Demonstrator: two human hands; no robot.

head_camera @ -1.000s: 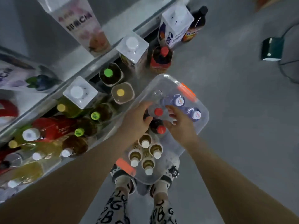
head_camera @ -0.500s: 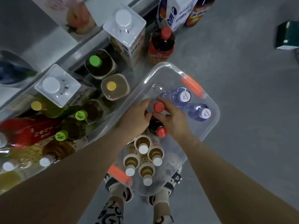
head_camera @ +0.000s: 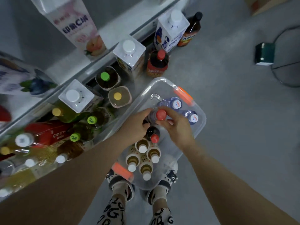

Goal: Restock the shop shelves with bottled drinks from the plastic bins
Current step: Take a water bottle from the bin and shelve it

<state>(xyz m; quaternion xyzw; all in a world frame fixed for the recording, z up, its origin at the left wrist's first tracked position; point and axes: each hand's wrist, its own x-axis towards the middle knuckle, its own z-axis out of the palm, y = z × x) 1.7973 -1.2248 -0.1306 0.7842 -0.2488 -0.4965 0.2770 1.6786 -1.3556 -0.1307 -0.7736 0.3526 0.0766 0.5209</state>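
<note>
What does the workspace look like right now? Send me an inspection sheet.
Surface: grey floor; the bin sits by the person's feet, beside the shelf.
Job's things: red-capped bottle held at the bin. Inside are a second red-capped bottle, four white-capped bottles and two water bottles.
Clutter: cartons and a cola bottle stand beside the shelf.
Hands: left hand grips the held bottle's body; right hand pinches near its cap.
Cables: nothing seen.
Surroundings: green box on the floor; round object at the right edge, unclear.
</note>
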